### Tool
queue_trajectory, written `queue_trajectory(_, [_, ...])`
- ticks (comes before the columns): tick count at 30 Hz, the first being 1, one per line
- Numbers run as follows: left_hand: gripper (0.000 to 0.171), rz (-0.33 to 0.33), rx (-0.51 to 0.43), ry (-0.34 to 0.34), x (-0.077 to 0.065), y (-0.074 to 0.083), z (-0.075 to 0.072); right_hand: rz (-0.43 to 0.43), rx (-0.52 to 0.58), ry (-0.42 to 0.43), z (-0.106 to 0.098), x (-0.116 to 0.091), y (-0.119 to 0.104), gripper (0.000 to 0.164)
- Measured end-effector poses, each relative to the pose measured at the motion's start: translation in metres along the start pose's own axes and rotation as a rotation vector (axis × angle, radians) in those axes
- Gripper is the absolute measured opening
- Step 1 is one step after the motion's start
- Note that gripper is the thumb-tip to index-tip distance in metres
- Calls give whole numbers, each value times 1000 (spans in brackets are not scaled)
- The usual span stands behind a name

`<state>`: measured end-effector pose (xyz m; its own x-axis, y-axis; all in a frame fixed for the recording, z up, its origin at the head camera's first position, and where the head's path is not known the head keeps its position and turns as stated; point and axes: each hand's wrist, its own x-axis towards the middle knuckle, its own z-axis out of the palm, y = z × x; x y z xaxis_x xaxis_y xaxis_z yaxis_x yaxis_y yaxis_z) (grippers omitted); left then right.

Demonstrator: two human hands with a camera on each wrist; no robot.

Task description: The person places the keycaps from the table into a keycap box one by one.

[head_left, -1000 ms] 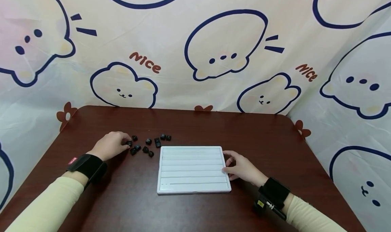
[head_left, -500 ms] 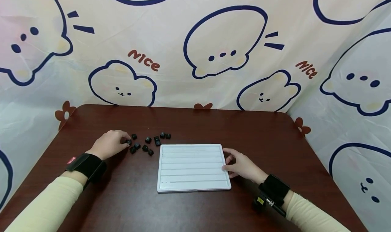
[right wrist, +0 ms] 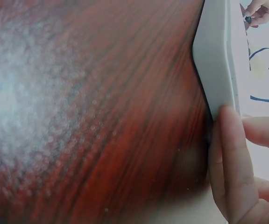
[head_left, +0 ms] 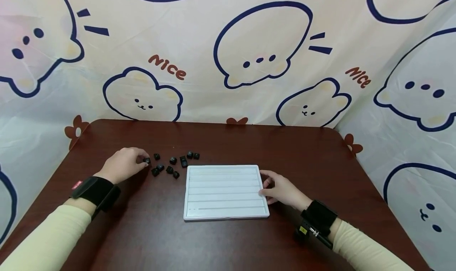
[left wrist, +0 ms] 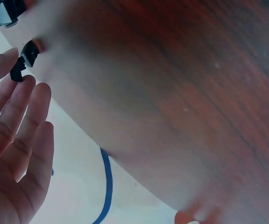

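My left hand [head_left: 122, 164] pinches a small black keycap [left wrist: 17, 70] between thumb and fingertip, at the left end of a loose group of black keycaps [head_left: 170, 170]. In the left wrist view its other fingers are nearly straight, and another keycap [left wrist: 30, 53] shows just beyond the pinched one. A white board [head_left: 224, 191] with several horizontal ridges lies flat to the right of the group. My right hand [head_left: 283, 189] holds this board by its right edge, thumb at the top face and fingers along the side [right wrist: 214, 51].
The dark brown wooden table [head_left: 149, 231] carries everything. Behind it hangs a pale curtain [head_left: 203, 104] with cartoon outlines. Several keycaps lie close to the board's upper left corner, among them a pair [head_left: 193, 155] at the back.
My left hand has shifted slightly left and back, taking the pinched keycap a little away from the group. The right hand keeps its hold on the board. The head view has tilted slightly down.
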<state>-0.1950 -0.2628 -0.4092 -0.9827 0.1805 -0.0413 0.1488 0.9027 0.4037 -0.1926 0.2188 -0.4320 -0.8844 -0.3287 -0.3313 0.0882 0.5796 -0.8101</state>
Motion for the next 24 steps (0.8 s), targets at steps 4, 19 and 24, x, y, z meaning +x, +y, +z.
queue_trajectory(4, [22,-1,-14,39,-3,4,-1,8,-2,-3,0,2,0,74])
queue_trajectory(19, [20,94,-19,78,-6,48,3,5,7,-10,-1,1,0,74])
queue_trajectory(24, [19,128,-42,73,-3,62,10,-2,3,-6,0,2,0,74])
